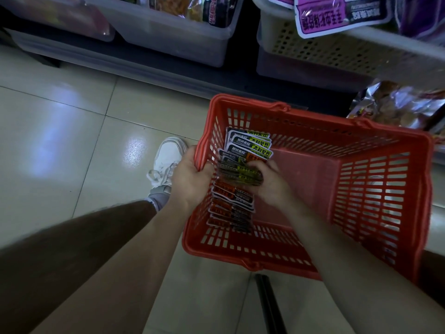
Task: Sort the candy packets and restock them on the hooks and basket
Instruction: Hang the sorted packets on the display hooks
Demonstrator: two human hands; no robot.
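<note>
Bare forearms reach down from the bottom edge into a red basket that sits tilted above the tiled floor. What holds it up from below cannot be told. The left hand grips the basket's left rim, fingers hooked over the edge. The right hand is inside, its fingers curled round a small bundle of green packets midway along the left wall.

The candy stands on edge in one row against that wall. More green-labelled packets are toward the far left corner, and orange packets are toward the near left corner. The rest of the basket floor is bare. No hooks are in view. Clear bins and a beige perforated bin line the shelf beyond.

Likely risks from here:
- Lifting the bundle opens a gap in the row, so the packets on either side may flop over and the two colours may mix.
- The wrappers look slick and flat, so a packet on the outside of the pinch could slide free and drop to the basket floor or onto the tiles.
- One hand on one rim is all that visibly steadies the basket. A hard upward tug could tip it further and send the row sliding toward a corner.
- A white shoe stands close by the left rim, where any spilled packet could end up underfoot.
</note>
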